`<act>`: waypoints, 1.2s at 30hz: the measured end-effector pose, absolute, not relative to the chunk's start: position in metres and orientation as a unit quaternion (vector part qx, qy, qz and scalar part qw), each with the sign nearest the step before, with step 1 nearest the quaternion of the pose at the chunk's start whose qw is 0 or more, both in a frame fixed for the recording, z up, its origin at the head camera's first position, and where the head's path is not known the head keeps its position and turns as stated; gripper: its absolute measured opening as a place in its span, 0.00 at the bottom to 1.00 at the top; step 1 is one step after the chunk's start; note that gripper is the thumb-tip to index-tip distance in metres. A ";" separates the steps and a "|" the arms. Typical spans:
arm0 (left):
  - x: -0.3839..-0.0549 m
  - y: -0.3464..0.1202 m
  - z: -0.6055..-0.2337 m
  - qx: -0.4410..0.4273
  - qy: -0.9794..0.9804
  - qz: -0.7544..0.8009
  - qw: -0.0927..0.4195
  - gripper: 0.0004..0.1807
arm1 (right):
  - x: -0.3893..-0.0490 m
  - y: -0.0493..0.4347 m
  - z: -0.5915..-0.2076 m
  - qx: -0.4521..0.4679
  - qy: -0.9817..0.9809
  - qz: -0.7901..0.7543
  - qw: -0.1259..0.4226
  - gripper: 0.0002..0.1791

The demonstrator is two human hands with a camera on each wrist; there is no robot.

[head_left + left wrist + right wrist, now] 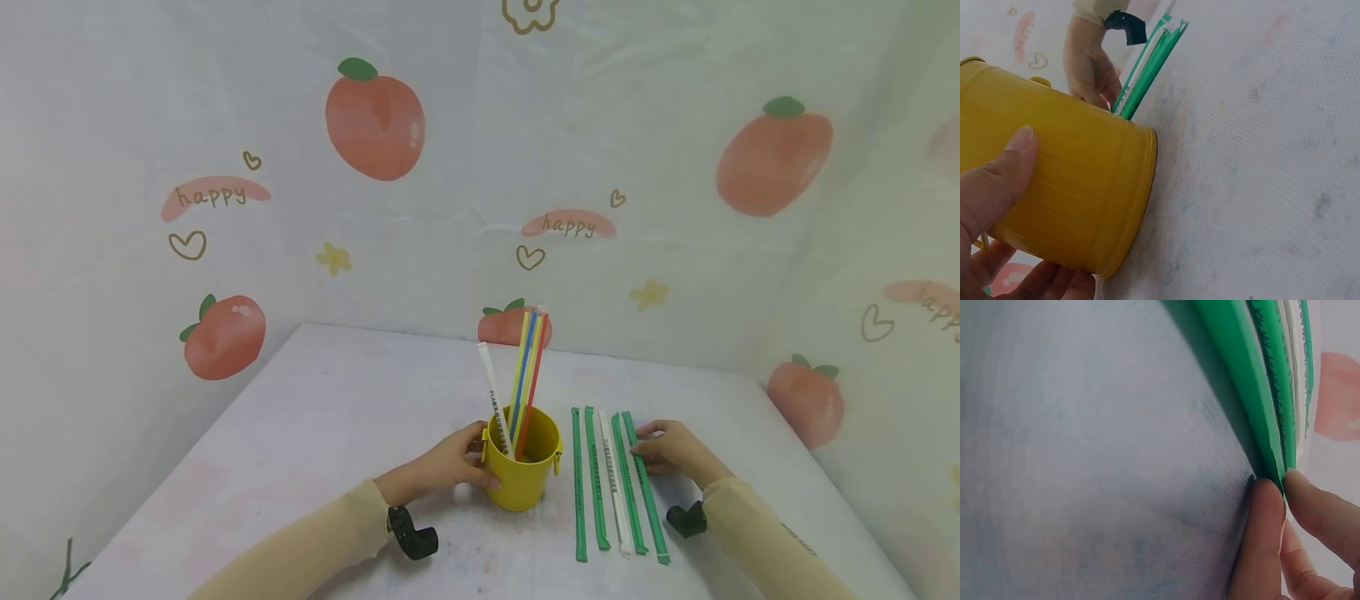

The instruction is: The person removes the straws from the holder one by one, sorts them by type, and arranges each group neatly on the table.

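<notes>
A small yellow bucket (517, 483) stands upright on the table, with several yellow, blue and red straws (529, 367) and one white paper-wrapped straw (492, 396) leaning in it. My left hand (446, 460) grips the bucket's left side, thumb in front and fingers behind, as the left wrist view shows. To the right lies a row of paper-wrapped straws, green ones (579, 483) with one white (615, 483) among them. At the row's right edge, my right hand (675, 450) pinches the outermost green wrapped straw (1244, 394) between thumb and forefinger.
The white table (360, 417) meets a white backdrop (450, 250) printed with fruit, hearts and words behind and at the sides. A black wrist device (412, 533) sits on the left wrist and another (686, 519) on the right. A thin dark twig-like thing (69, 571) shows at the lower left.
</notes>
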State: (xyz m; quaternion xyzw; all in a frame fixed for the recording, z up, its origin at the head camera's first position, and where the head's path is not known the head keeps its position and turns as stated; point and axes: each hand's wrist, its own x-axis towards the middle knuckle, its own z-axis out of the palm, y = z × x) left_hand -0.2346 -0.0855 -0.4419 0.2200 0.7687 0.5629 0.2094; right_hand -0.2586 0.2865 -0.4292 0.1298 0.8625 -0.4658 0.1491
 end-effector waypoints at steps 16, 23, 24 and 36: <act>-0.234 -0.086 -0.441 0.221 0.768 0.563 0.211 0.41 | -0.261 0.290 -0.432 0.133 0.855 -0.477 0.152 0.27; -0.234 -0.086 -0.440 0.224 0.765 0.566 0.211 0.41 | -0.261 0.290 -0.433 0.139 0.853 -0.480 0.151 0.27; -0.234 -0.086 -0.440 0.223 0.765 0.566 0.211 0.41 | -0.261 0.291 -0.433 0.140 0.853 -0.480 0.151 0.27; -0.234 -0.085 -0.441 0.222 0.768 0.563 0.209 0.40 | -0.261 0.297 -0.432 0.131 0.843 -0.499 0.151 0.26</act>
